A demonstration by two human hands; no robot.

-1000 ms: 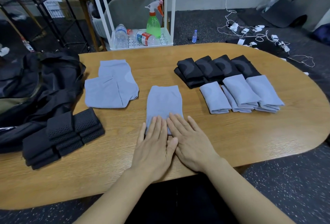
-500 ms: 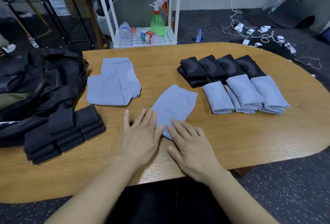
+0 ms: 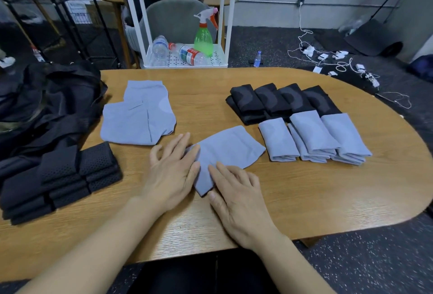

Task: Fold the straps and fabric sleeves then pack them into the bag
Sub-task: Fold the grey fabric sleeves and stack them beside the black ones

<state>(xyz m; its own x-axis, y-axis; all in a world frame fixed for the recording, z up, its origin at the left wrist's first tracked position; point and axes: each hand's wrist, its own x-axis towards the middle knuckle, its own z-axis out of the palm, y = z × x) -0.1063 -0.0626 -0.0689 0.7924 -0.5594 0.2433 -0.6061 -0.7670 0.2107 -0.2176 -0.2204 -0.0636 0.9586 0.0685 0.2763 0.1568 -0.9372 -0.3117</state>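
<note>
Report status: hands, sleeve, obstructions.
Both hands flat, left and right pressing the grey sleeve. Sleeve lies skewed on the table, not yet folded. Nothing in the way.

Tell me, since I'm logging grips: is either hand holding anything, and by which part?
Nothing is gripped. Both the left hand and the right hand lie flat, fingers straight, pressing the near corner of the grey-blue sleeve.

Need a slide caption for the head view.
Both hands press a gray sleeve flat on the table.
</note>
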